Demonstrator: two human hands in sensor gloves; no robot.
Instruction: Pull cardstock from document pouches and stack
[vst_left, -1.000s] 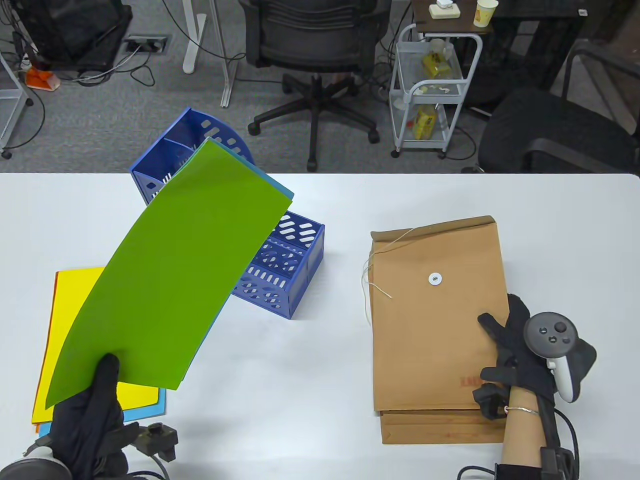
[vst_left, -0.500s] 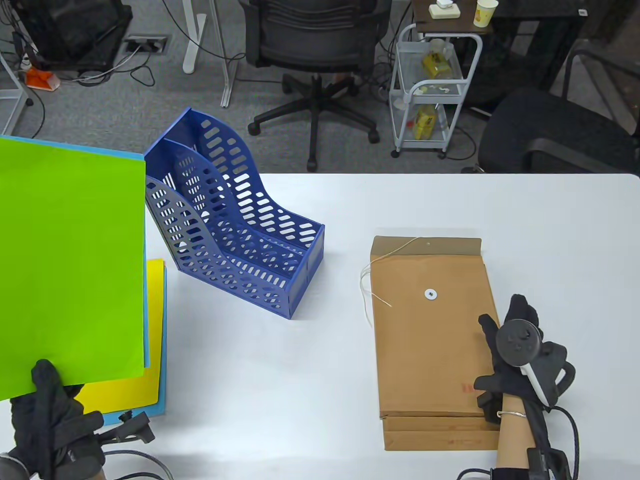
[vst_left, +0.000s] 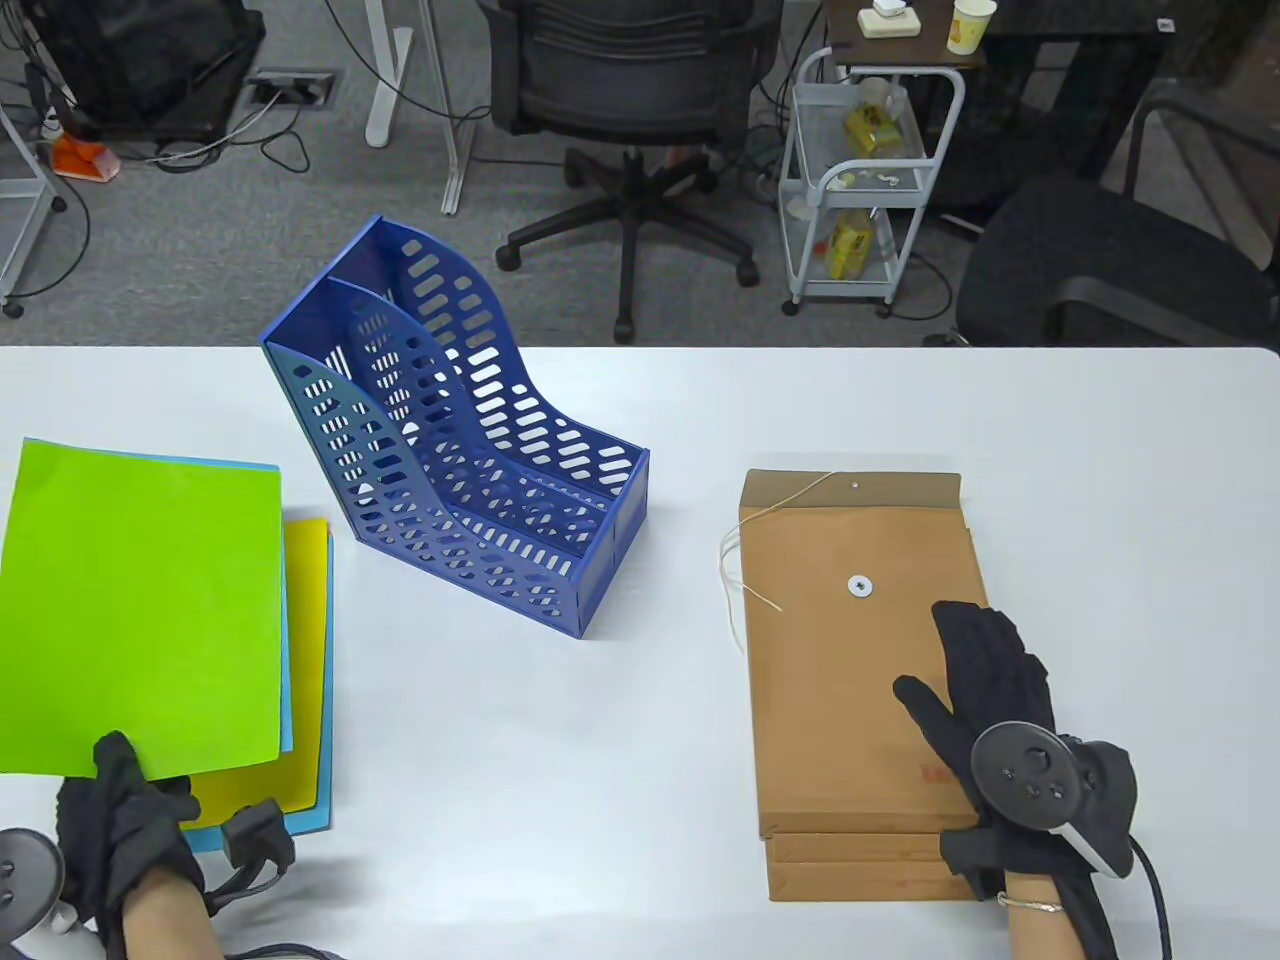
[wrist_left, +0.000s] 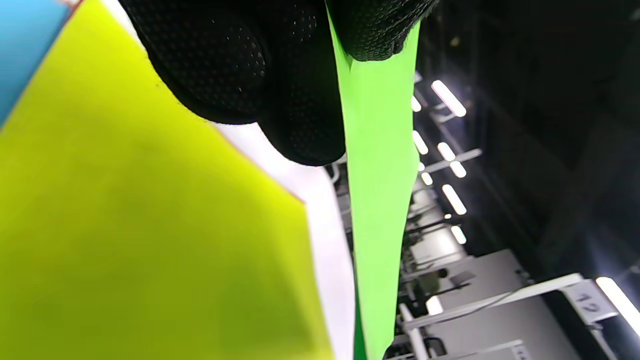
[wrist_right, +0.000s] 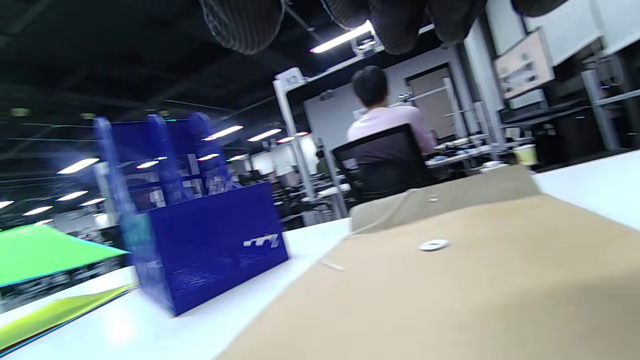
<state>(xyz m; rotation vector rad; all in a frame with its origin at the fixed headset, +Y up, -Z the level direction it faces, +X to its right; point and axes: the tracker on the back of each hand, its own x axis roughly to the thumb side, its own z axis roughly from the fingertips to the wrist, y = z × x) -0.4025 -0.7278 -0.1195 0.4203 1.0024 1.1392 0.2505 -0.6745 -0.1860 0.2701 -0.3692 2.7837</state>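
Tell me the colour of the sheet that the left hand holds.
Bright green sheet, pinched by the left hand; clearest in the table view.

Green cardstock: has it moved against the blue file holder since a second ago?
Yes. The green cardstock swung left off the blue file holder, now low over the stack.

bare table lies open between the hands; the blue file rack seemingly blocks farther back.

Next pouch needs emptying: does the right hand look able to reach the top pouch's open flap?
Probably yes. The right hand already rests on the top pouch, and nothing lies between it and the flap at the far end; only the loose string trails at the side.
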